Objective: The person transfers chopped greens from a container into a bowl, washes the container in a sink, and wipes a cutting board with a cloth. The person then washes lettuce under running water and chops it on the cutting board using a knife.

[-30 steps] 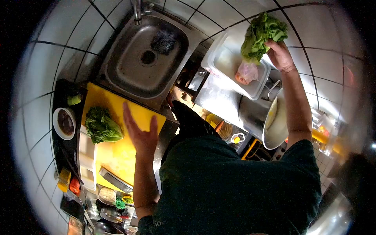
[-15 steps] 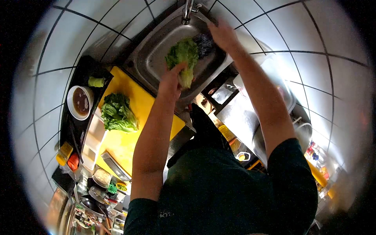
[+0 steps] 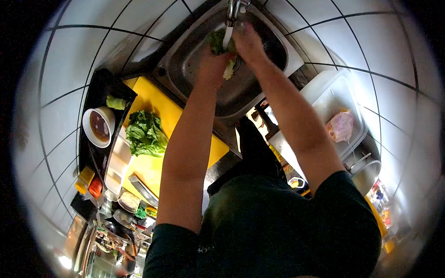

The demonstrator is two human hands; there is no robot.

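Over the steel sink (image 3: 185,62), my left hand (image 3: 215,67) is closed around a bunch of green lettuce (image 3: 217,41). Water runs from the faucet (image 3: 232,14) onto the leaves, and a pale stem end pokes out below my fingers. Just right of the stream is my right hand (image 3: 249,45), close to the lettuce; its fingers are blurred, and I cannot tell whether they touch the leaves. Another head of lettuce (image 3: 146,134) lies on the yellow cutting board (image 3: 178,106) to the left of the sink.
Left of the board are a white bowl of brown liquid (image 3: 99,126) and a cut green piece (image 3: 116,102). A knife (image 3: 143,190) lies on the board's near part. On the right, a clear plastic tub (image 3: 320,88) holds a pale pink item (image 3: 340,126). Tiled walls enclose the sink corner.
Water now flows from the faucet. My left hand has carried the lettuce up under it, and my right hand has come in from the sink's right edge toward the stream.
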